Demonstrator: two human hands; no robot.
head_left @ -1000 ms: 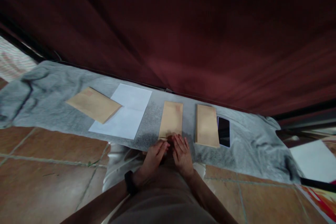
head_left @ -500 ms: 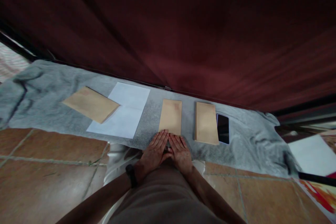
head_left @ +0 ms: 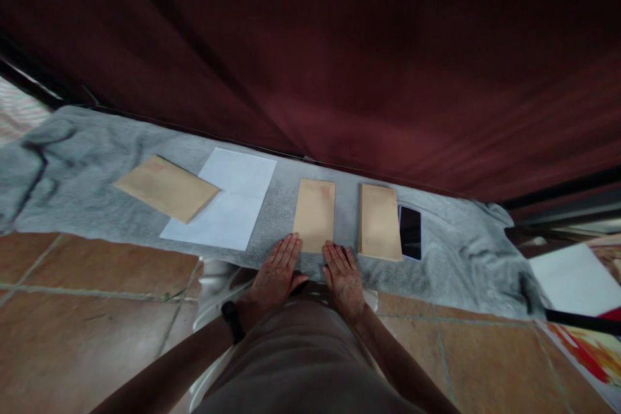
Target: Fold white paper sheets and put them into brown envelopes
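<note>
My left hand [head_left: 276, 272] and my right hand [head_left: 343, 275] lie flat with fingers stretched out on a grey cloth [head_left: 87, 174]. Their fingertips reach the near end of a brown envelope [head_left: 315, 212] and sit a little apart from each other. Neither hand holds anything. A dark band circles my left wrist. A second brown envelope [head_left: 379, 220] lies just right of the first. A third brown envelope [head_left: 165, 187] rests at the left, overlapping a white sheet of paper [head_left: 228, 204].
A dark phone [head_left: 410, 231] lies beside the right envelope. A dark red curtain [head_left: 339, 58] hangs behind the cloth. Brown floor tiles [head_left: 87, 317] run along the near side. White paper [head_left: 575, 278] and a red printed item [head_left: 587, 349] sit at the far right.
My hands slid forward onto the envelope's near end with fingers together, then drew apart sideways and now lie flat on either side of its lower edge.
</note>
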